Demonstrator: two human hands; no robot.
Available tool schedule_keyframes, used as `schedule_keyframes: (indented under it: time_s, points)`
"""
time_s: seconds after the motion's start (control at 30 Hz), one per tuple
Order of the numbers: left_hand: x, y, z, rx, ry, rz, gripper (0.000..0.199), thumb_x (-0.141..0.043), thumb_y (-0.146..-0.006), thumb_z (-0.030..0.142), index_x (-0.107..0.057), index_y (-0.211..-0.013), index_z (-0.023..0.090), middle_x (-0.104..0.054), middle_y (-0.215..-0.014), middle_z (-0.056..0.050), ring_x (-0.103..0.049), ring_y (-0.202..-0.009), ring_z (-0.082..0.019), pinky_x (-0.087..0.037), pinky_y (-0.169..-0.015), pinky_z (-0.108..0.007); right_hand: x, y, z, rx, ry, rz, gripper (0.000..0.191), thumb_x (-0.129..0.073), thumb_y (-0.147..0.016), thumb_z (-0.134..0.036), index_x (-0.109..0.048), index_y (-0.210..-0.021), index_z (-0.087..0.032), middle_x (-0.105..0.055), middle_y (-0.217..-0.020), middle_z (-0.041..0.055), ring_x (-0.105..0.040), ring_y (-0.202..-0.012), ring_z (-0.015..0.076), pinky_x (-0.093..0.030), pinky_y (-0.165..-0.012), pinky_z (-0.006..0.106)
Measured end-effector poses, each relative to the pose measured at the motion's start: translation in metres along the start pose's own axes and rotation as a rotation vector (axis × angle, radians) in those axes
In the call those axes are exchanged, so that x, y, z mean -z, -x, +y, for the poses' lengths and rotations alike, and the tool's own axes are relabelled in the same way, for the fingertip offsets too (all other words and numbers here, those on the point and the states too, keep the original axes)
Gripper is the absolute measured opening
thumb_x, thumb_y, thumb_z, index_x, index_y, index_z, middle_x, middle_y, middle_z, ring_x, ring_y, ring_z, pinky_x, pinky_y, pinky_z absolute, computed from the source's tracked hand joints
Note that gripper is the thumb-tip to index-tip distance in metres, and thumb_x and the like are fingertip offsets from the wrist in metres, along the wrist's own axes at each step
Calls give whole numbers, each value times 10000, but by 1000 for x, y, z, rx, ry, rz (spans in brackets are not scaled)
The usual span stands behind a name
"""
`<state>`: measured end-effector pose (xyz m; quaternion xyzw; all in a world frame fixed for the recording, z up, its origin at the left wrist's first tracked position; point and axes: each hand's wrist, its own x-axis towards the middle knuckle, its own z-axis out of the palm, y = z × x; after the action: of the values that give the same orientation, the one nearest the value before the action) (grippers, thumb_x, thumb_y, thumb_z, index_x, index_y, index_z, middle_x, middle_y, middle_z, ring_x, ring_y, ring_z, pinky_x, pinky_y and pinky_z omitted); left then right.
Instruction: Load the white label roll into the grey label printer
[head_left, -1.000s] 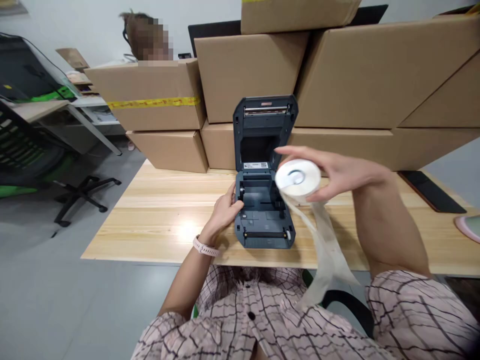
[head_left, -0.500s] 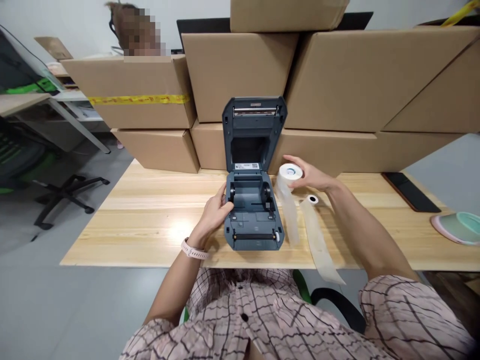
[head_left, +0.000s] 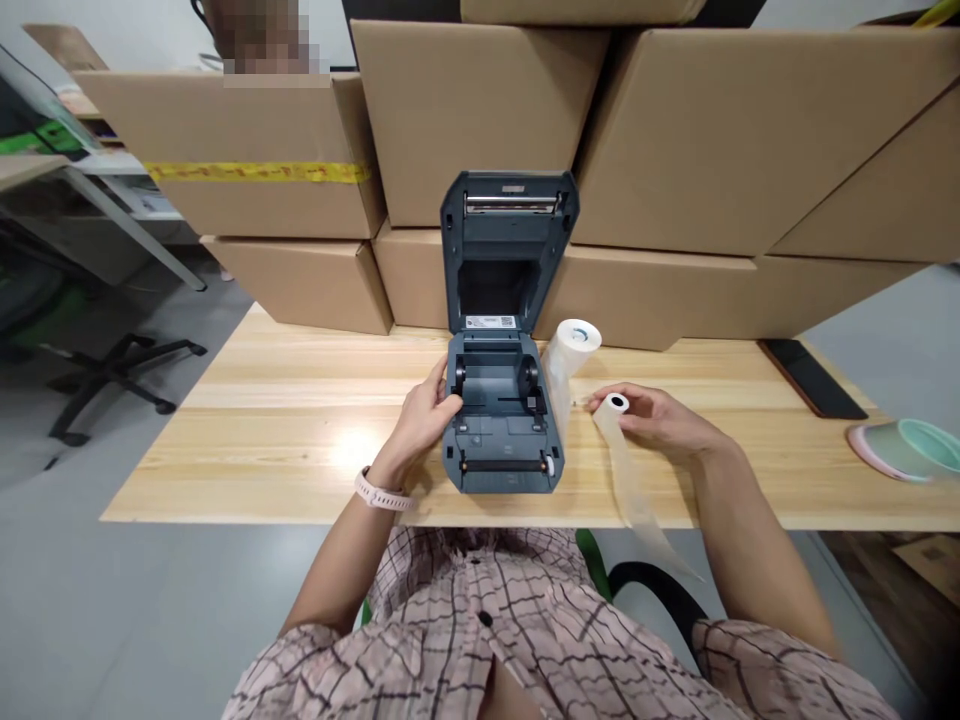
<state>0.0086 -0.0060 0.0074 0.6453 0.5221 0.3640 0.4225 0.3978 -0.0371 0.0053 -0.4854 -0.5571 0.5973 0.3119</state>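
Note:
A dark grey label printer [head_left: 504, 440] stands on the wooden table with its lid raised and its inner compartment bare. My left hand [head_left: 426, 418] grips the printer's left side, thumb over the edge. To the printer's right, a large white label roll [head_left: 576, 340] stands upright, its loose strip hanging down beside the printer. My right hand [head_left: 660, 418] has its fingers around a smaller white roll [head_left: 616, 404] with a dark core. The strip from this small roll trails over the table's front edge.
Stacked cardboard boxes [head_left: 480, 120] line the back of the table [head_left: 300, 430]. A phone [head_left: 811, 378] and a pale green and pink object [head_left: 907, 448] lie at the right. A person's head shows behind the boxes at upper left. Office chairs stand on the floor at left.
My right hand has let go of the large roll, moved down toward me and taken hold of the small roll. The large roll's strip now hangs closer to the printer. The view has shifted slightly.

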Motion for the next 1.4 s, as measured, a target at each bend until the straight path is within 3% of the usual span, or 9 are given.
schedule_keyframes:
  time_s: [0.13,0.27,0.37,0.53,0.77,0.87,1.0,1.2,1.4]
  points:
    - [-1,0,-1,-9,20,16,781,-555,-766,211,-485,-1544,183,-701,-865,-14,-602,-768,-193,-473,-778,-303,-36,0,-51,120,63,-171,497,-762,-845,-576,-687,-1238,-280,-764,-999,70,-731,-865,233,-584,-740,371]
    - [-1,0,-2,-21,39,11,769,-571,-779,212,-483,-1543,185,-700,-876,-13,-592,-751,-184,-465,-759,-293,-84,-24,-104,503,536,-134,406,-627,-973,-475,-650,-1336,-293,-741,-1211,73,-697,-1051,251,-547,-878,382]
    - [0,0,-2,-30,42,4,756,-582,-784,211,-491,-1533,184,-693,-868,-12,-576,-738,-179,-456,-735,-286,-119,-60,-120,607,954,-110,399,-542,-1017,-385,-627,-1380,-242,-733,-1256,110,-673,-1082,286,-490,-962,438]
    - [1,1,-1,-46,18,6,712,-582,-800,217,-516,-1508,182,-695,-875,-21,-568,-736,-184,-451,-720,-288,-143,-101,-116,434,1278,-176,556,-573,-984,-289,-475,-1530,-242,-707,-1297,146,-651,-1112,339,-473,-963,472]
    - [0,-1,-1,-66,-15,-3,705,-577,-796,222,-524,-1499,199,-714,-910,-26,-585,-744,-192,-456,-716,-287,-144,-101,-99,388,1194,-220,861,-696,-914,-256,-249,-1650,-245,-740,-1271,116,-660,-1151,340,-488,-994,484]
    - [0,-1,-1,-45,-29,-6,716,-571,-792,222,-518,-1505,192,-705,-861,-18,-574,-716,-188,-449,-701,-287,-142,-88,-92,503,1152,-164,682,-659,-939,-202,-415,-1574,-252,-722,-1319,104,-648,-1182,318,-500,-1002,493]
    - [1,2,2,-39,-30,-7,731,-573,-801,235,-501,-1527,199,-704,-846,-14,-565,-702,-191,-443,-696,-294,-143,-52,-83,730,1068,-95,250,-546,-1035,-249,-699,-1229,-221,-754,-1233,88,-674,-1116,264,-548,-960,463]
    - [1,3,4,-29,-2,3,742,-612,-805,267,-496,-1535,202,-688,-834,-4,-555,-696,-181,-435,-692,-284,-162,1,-55,902,1046,82,228,-534,-1039,-177,-719,-1171,-164,-753,-1279,114,-689,-1222,257,-602,-1011,466]
    - [0,2,4,-11,27,9,754,-681,-817,350,-503,-1531,185,-641,-768,16,-523,-664,-156,-419,-678,-267,-188,14,-41,838,953,214,294,-527,-1029,-146,-703,-1261,-186,-741,-1315,120,-696,-1247,258,-625,-1017,480]
